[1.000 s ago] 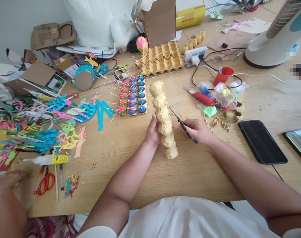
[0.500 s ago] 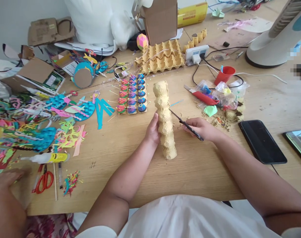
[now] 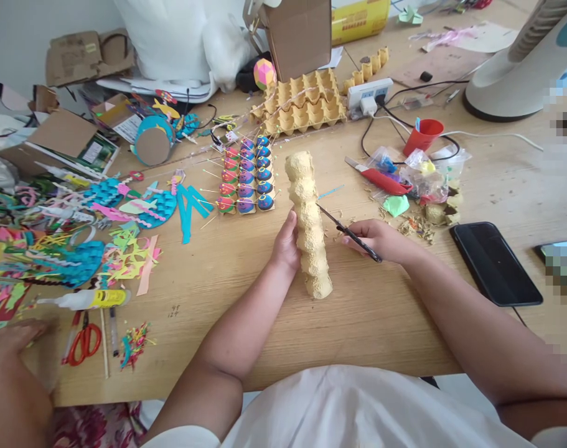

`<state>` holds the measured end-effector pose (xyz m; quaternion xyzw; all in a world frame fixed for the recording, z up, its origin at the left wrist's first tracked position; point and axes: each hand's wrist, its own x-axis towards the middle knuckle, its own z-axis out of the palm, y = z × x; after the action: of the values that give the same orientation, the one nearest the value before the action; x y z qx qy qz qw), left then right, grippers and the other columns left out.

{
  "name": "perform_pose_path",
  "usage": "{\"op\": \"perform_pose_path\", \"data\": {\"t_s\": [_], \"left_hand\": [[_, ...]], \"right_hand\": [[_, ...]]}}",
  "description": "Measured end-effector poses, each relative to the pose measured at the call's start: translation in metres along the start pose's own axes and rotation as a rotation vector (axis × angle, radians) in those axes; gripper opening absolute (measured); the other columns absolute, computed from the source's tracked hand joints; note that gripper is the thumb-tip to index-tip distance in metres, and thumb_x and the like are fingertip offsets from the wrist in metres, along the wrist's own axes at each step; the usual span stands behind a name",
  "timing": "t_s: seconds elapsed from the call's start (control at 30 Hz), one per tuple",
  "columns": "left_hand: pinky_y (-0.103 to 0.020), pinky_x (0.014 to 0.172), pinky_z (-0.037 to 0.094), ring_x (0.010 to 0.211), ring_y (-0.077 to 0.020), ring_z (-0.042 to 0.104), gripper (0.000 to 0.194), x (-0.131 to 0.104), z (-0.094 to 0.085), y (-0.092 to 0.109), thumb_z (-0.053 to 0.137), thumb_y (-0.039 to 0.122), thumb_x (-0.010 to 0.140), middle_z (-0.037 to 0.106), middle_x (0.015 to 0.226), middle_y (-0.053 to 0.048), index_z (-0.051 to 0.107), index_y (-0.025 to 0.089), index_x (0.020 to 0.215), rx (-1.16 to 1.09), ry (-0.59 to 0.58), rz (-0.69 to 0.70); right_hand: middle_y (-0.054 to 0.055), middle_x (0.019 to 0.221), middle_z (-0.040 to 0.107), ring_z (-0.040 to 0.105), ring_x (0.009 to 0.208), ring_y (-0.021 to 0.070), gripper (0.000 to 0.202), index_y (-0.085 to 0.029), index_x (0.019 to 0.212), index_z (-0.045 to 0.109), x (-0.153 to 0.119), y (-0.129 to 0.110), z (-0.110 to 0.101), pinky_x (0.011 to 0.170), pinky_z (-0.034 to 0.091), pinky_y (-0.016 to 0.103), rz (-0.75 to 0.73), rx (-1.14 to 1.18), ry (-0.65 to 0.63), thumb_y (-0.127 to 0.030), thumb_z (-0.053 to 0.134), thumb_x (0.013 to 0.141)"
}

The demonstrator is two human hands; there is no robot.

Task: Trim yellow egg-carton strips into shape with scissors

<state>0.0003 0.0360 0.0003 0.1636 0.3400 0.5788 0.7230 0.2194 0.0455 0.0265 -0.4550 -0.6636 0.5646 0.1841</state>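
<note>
Scissors (image 3: 358, 240) have tipped slightly flatter; the right hand (image 3: 380, 240) keeps its fingers round the handles, tip at the egg-carton strip (image 3: 310, 230) that the left hand (image 3: 287, 246) grips above the table (image 3: 246, 249).

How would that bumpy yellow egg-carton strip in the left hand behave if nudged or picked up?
The egg-carton strip is probably light, since its rough surface looks like moulded pulp. It seems fairly stiff, showing little sag in the left hand. Its rounded bumps might make it rock if nudged.
</note>
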Motion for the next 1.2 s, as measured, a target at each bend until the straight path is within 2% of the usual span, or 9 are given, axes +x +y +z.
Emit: {"op": "perform_pose_path", "data": {"t_s": [0.2,0.37,0.57,0.73,0.87,1.03,1.2], "left_hand": [[-0.028,0.056,0.052,0.057,-0.0148,0.066,0.031,0.001,0.000,0.000,0.071,0.056,0.096,0.072,0.072,0.000,0.074,0.026,0.099,0.001,0.012,0.005],[-0.028,0.057,0.055,0.056,-0.0151,0.068,0.038,0.002,-0.002,-0.001,0.069,0.062,0.096,0.072,0.071,-0.001,0.073,0.024,0.094,0.010,0.032,-0.041],[-0.041,0.077,0.063,0.080,-0.0276,0.079,0.038,0.004,-0.007,-0.002,0.066,0.061,0.096,0.074,0.072,-0.004,0.076,0.024,0.101,-0.018,0.031,-0.076],[-0.043,0.078,0.063,0.079,-0.0287,0.078,0.036,0.004,-0.005,-0.001,0.069,0.059,0.095,0.074,0.070,-0.005,0.073,0.024,0.088,-0.021,0.065,-0.084],[-0.044,0.082,0.063,0.086,-0.0302,0.080,0.033,0.005,-0.006,-0.001,0.071,0.057,0.094,0.074,0.072,-0.005,0.074,0.025,0.089,-0.008,0.064,-0.082],[-0.043,0.081,0.063,0.078,-0.0275,0.079,0.031,0.005,-0.006,0.000,0.069,0.054,0.095,0.073,0.071,-0.003,0.074,0.024,0.089,-0.020,0.075,-0.089],[-0.037,0.067,0.062,0.059,-0.0210,0.071,0.032,0.004,-0.003,0.002,0.068,0.051,0.098,0.073,0.067,-0.004,0.074,0.023,0.085,-0.078,0.069,-0.118]], "right_hand": [[-0.004,0.058,0.042,0.036,0.057,0.0108,0.063,-0.022,0.063,0.052,0.004,0.007,0.001,0.056,0.023,0.030,-0.015,-0.121,0.052,-0.080,0.074,0.075],[-0.004,0.060,0.044,0.037,0.061,0.0122,0.060,-0.021,0.067,0.058,0.006,0.008,0.003,0.058,0.026,0.030,-0.015,-0.170,0.080,-0.079,0.072,0.076],[-0.003,0.060,0.043,0.038,0.063,0.0137,0.059,-0.022,0.066,0.057,0.007,0.005,0.004,0.061,0.028,0.031,-0.027,-0.210,0.091,-0.079,0.070,0.076],[-0.003,0.059,0.041,0.038,0.063,0.0139,0.061,-0.023,0.064,0.052,0.007,0.002,0.005,0.061,0.027,0.032,-0.006,-0.225,0.102,-0.081,0.070,0.074],[-0.003,0.058,0.041,0.038,0.062,0.0137,0.063,-0.023,0.063,0.052,0.006,-0.001,0.006,0.061,0.028,0.032,-0.002,-0.245,0.112,-0.083,0.069,0.072],[-0.003,0.058,0.042,0.039,0.062,0.0139,0.065,-0.023,0.063,0.052,0.007,-0.003,0.006,0.060,0.028,0.032,0.014,-0.261,0.116,-0.086,0.066,0.071],[-0.002,0.060,0.043,0.040,0.064,0.0143,0.063,-0.023,0.065,0.053,0.007,-0.003,0.006,0.061,0.028,0.032,0.022,-0.265,0.118,-0.084,0.066,0.072]]}}
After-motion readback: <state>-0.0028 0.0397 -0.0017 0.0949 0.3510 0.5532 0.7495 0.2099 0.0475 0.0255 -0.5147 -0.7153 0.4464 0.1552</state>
